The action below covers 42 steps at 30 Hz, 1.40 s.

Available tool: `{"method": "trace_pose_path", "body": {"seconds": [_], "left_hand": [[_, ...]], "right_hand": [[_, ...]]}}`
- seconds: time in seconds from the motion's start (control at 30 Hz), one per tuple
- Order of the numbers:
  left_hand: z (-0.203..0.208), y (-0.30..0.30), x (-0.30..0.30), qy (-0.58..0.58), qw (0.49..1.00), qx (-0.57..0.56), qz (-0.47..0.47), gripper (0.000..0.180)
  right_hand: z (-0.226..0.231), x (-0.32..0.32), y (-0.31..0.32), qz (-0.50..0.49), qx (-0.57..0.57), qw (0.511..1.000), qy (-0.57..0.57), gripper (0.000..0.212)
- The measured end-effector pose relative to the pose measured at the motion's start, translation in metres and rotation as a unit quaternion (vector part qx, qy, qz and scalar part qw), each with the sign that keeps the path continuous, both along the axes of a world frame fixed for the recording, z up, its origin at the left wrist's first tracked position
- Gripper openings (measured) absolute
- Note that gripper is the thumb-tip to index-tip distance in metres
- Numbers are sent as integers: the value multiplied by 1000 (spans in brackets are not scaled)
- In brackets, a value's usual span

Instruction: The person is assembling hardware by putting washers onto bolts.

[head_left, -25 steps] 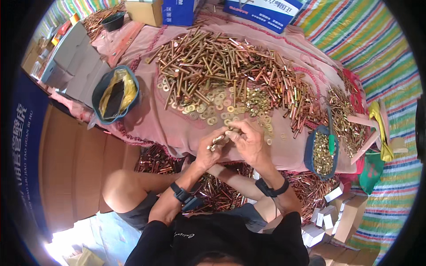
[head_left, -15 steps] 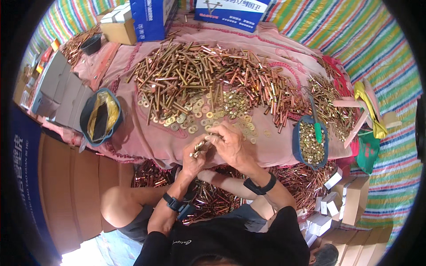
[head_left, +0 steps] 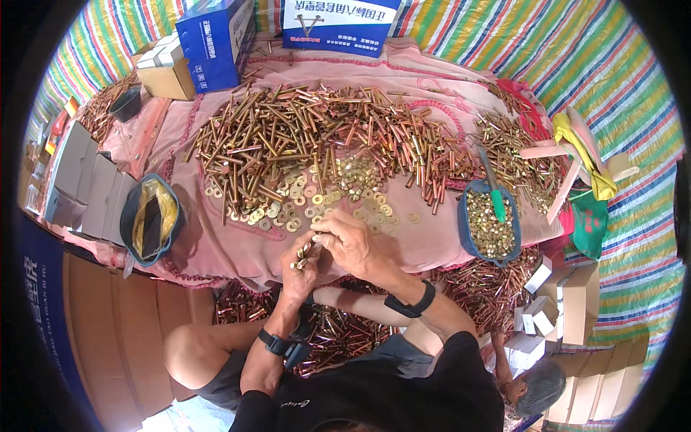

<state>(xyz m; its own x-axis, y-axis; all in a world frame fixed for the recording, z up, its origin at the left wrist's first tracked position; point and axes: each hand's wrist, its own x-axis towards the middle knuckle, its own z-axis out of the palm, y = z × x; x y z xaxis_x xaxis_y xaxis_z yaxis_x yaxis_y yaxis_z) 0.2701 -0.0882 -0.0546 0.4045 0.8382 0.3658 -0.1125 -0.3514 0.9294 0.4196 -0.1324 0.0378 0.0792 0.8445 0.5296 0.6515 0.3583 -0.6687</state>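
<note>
My left hand (head_left: 297, 270) is closed around several brassy metal pieces (head_left: 302, 253) that look like expansion anchor bolts, their ends poking out between the fingers. Pressed close to it, my right hand (head_left: 351, 243) pinches at the top of that bunch; what lies in its fingertips is too small to make out. Just beyond both hands, flat round washers (head_left: 295, 204) are scattered on the pink cloth (head_left: 432, 237). Small shiny nuts (head_left: 353, 176) lie among them. Behind spreads a large heap of copper- and brass-coloured metal sleeves or rods (head_left: 266, 137).
On the right stands a blue basket (head_left: 466, 234) of small nuts (head_left: 493, 227) with a green-handled tool (head_left: 498, 205). A yellow-lined bucket (head_left: 129, 230) sits left. Blue boxes (head_left: 338, 29) stand behind. More rods (head_left: 345, 338) lie below; another person (head_left: 536, 389) is at lower right.
The view has shifted slightly, so the table's things sit further left. Both hands stay together, fingers moving a little at the bunch. The other person at lower right shows more now.
</note>
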Motion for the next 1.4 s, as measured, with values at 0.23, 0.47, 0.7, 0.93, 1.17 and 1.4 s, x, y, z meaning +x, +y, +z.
{"method": "trace_pose_path", "body": {"seconds": [0.23, 0.47, 0.7, 0.93, 1.17, 1.4], "left_hand": [[-4, 1, 1, -9, 1000, 14, -5, 23], [0, 0, -2, 28, 1000, -7, 2, 24], [-4, 2, -2, 19, 999, 23, -14, 22], [-13, 1, 0, -23, 1000, -13, -8, 24], [-22, 3, -4, -38, 998, -35, -30, 24], [-14, 4, -2, -18, 998, 28, -44, 29]], "right_hand": [[-2, 1, -4, -25, -46, 998, 45, 14], [1, 7, -4, 28, -4, 999, -17, 19], [-9, -2, -7, -56, -51, 995, 59, 24], [4, -1, -8, -20, -128, 986, 102, 33], [-30, 6, 0, -26, -83, 995, 41, 28], [-3, 4, -7, 8, -91, 995, 50, 26]]}}
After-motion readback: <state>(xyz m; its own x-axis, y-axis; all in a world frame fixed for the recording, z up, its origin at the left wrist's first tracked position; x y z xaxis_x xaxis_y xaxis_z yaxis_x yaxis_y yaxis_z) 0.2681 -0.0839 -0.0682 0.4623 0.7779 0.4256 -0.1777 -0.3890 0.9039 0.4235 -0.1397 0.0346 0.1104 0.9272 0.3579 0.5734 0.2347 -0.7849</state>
